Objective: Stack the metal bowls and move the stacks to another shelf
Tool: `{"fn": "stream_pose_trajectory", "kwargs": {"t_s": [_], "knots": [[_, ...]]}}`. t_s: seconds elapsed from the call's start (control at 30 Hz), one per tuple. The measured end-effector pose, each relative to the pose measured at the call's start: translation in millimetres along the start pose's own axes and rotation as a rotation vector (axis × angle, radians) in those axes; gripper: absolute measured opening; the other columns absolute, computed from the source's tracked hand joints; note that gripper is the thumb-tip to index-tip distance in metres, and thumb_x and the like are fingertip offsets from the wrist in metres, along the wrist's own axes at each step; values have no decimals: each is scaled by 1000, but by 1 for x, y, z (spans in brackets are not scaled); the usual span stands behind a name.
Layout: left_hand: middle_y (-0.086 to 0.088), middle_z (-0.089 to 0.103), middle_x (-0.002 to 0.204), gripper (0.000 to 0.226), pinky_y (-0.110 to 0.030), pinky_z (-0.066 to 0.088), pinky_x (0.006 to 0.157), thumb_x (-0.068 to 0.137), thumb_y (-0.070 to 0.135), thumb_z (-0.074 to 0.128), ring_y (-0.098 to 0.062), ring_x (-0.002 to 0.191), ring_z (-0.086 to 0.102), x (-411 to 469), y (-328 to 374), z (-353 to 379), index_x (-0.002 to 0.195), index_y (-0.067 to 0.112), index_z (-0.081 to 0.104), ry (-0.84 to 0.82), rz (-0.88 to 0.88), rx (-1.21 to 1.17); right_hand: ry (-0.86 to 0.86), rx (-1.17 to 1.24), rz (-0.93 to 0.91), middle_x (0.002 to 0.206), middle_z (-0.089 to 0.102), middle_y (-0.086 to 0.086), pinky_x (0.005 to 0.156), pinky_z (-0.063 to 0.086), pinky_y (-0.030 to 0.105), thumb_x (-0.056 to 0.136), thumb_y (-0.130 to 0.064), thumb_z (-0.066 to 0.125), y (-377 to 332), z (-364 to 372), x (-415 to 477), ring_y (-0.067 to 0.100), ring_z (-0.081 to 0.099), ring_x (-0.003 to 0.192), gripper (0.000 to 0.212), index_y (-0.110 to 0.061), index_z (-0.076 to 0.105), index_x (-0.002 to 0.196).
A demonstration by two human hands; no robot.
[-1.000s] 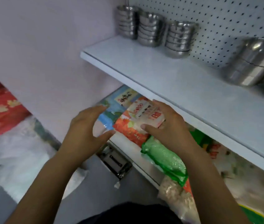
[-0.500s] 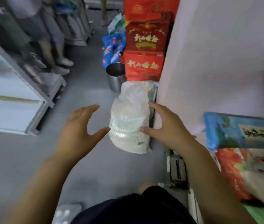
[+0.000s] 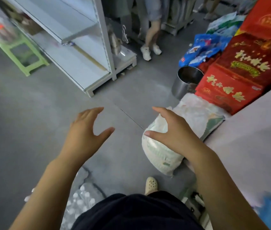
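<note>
No metal bowls are in view at this moment. My left hand [image 3: 86, 131] and my right hand [image 3: 171, 131] are held out in front of me over the grey floor, fingers spread and relaxed, thumbs pointing toward each other, holding nothing. A white shelf unit [image 3: 75, 45] with bare shelves stands across the aisle at the upper left. The shelf that carried the bowl stacks is out of the frame.
A white plastic sack [image 3: 161, 151] lies on the floor under my right hand, beside a pale wall panel [image 3: 254, 135]. Red gift boxes [image 3: 231, 87], a steel bucket [image 3: 186, 83], blue bags [image 3: 203, 50], a green stool [image 3: 23, 57] and a person's legs [image 3: 149, 34] stand around.
My view has swung left, away from the shelf with the bowl stacks, toward the aisle and the white shelf unit. Both hands keep the same spread, empty pose.
</note>
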State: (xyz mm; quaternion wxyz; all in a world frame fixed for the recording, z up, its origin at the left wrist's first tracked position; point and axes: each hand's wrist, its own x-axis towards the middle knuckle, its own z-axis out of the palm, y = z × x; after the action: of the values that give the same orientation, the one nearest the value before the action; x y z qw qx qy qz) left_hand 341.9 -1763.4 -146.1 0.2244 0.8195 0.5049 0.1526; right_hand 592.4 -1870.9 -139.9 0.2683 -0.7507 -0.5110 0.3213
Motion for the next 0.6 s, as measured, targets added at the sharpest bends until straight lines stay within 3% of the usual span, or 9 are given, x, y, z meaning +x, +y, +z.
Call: {"fn": "stream_pose_trajectory", "kwargs": {"t_s": [0.27, 0.6], "knots": [[2, 54, 148, 71, -52, 39, 112, 87, 47, 75, -23, 141, 42, -6, -1, 11, 148, 24, 47, 83, -249, -19, -242, -82, -136, 159, 41, -12, 102, 27, 16, 86, -40, 82, -9, -4, 70, 7, 37, 146, 83, -34, 38, 156], [-1, 55, 148, 72, -46, 36, 113, 87, 45, 76, -26, 141, 43, -5, -64, -19, 149, 21, 48, 218, -504, 7, -438, -177, -325, 160, 42, -10, 104, 24, 11, 81, -35, 87, -75, 55, 158, 7, 38, 146, 89, -32, 39, 156]]}}
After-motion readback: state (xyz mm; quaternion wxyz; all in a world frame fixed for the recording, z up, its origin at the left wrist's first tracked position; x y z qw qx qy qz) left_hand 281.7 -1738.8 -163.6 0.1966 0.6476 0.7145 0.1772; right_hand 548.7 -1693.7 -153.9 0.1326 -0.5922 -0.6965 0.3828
